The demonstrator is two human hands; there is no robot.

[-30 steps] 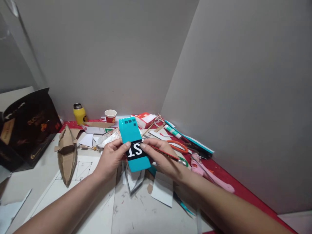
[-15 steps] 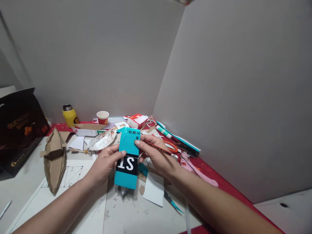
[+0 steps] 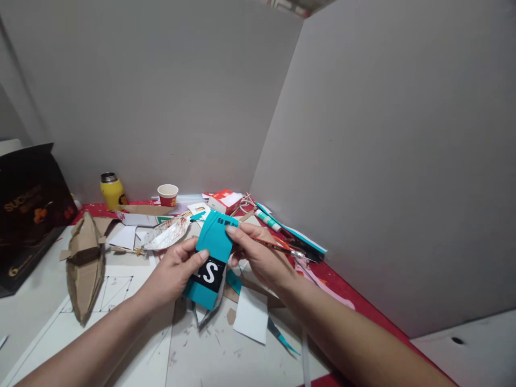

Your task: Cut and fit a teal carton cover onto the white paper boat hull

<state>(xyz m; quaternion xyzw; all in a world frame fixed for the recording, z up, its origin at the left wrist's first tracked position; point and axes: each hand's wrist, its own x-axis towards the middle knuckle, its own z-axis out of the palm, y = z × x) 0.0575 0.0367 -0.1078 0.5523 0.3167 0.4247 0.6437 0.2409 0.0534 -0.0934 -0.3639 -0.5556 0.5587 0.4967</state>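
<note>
A teal cardboard piece [image 3: 216, 236] with a black band and white letters is held tilted above the table. My left hand [image 3: 179, 266] pinches its left edge, thumb lying on the front near the black band. At its upper right edge, my right hand [image 3: 258, 250] grips it with the thumb on the printed face. The fingers behind the piece are partly hidden. Beneath it, a pointed silvery-grey shape [image 3: 201, 318] shows in part. A white card [image 3: 250, 315] and a teal-and-dark scrap [image 3: 282, 338] lie just right of it.
On the left stand a brown cardboard boat [image 3: 85, 269] and a black box [image 3: 28, 220]. Behind are a yellow bottle [image 3: 113, 192], a paper cup [image 3: 167, 195] and a red-and-white box [image 3: 226, 200]. Pink scissors-like handles [image 3: 328, 290] lie at right. Grey panels [image 3: 363, 161] rise behind the table.
The teal piece has turned clockwise, its lower end swinging left and its top right. More of the silvery-grey shape beneath shows. Both hands keep their hold; the view has shifted slightly.
</note>
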